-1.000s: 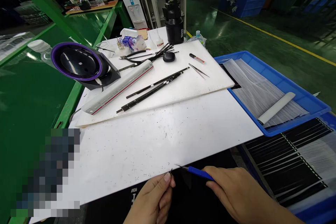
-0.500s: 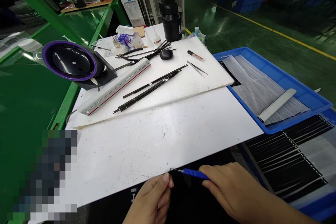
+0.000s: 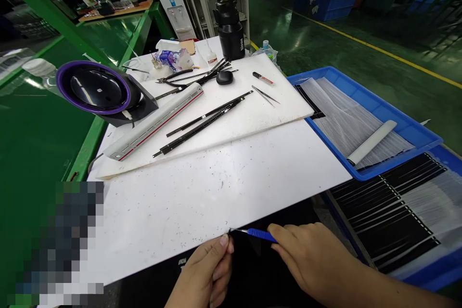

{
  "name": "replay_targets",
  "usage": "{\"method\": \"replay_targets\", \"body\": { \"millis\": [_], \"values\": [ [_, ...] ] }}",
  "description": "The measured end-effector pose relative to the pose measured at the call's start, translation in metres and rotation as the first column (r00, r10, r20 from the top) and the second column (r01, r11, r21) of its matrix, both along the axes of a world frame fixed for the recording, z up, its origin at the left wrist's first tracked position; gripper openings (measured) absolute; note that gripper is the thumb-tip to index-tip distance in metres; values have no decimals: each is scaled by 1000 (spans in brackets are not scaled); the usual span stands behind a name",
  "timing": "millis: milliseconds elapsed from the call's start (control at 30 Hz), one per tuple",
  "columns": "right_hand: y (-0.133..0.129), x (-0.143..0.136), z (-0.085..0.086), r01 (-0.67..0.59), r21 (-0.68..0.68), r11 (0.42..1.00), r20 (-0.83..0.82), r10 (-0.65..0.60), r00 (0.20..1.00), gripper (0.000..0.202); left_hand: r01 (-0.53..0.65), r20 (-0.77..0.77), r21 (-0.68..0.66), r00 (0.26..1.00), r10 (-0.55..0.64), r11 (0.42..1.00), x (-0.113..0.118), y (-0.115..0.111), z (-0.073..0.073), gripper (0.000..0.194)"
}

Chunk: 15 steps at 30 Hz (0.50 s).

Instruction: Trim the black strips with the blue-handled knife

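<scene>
At the near edge of the white table top, my left hand pinches a tiny dark piece between thumb and forefinger, too small to identify. My right hand grips a blue-handled blade tool. Its thin metal tip touches the spot at my left fingertips. Both hands hover over a dark surface below the table edge.
A raised white board carries long black strips, a grey and red bar, tweezers, a black pod and a black bottle. A purple-rimmed lamp sits left. Blue trays of white and black strips stand right.
The blade tip moved left until it met my left fingertips. Both hands stayed at the table's near edge; the view drifted slightly.
</scene>
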State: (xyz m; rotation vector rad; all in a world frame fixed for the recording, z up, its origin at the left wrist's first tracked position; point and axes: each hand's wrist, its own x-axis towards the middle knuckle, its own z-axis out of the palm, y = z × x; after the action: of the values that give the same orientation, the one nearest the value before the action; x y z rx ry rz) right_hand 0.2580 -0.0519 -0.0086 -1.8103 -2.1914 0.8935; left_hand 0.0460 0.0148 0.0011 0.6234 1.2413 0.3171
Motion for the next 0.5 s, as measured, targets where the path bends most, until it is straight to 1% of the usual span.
{"method": "replay_targets", "body": {
  "millis": [33,100,200,267,333,400,433,500],
  "values": [
    [-1,1,1,24,-13,1000,-50,-24,998,19,-6,19,-7,1000,6,1000,-1,0,1,36],
    [-2,3,5,86,-54,995,-203,-95,974,18,-21,66,-39,998,23,999,-2,0,2,35],
    [-3,8,11,156,-114,981,-441,-191,877,21,-46,137,-101,989,59,994,-6,-1,4,33],
    [-2,12,11,196,-66,978,-518,-201,832,26,-51,184,-133,980,75,990,-9,-2,7,32],
    [4,14,8,242,85,967,-524,-163,836,44,-48,225,-137,971,78,989,-10,-1,11,32],
    [14,15,3,281,277,919,-458,-130,879,58,-35,258,-122,964,66,992,-11,0,15,34],
    [20,16,0,279,351,894,-399,-126,908,60,-35,270,-108,961,63,994,-12,2,17,35],
    [37,18,-6,244,455,856,-220,-158,963,59,-27,302,-79,952,50,996,-15,5,19,35]
  ]
}}
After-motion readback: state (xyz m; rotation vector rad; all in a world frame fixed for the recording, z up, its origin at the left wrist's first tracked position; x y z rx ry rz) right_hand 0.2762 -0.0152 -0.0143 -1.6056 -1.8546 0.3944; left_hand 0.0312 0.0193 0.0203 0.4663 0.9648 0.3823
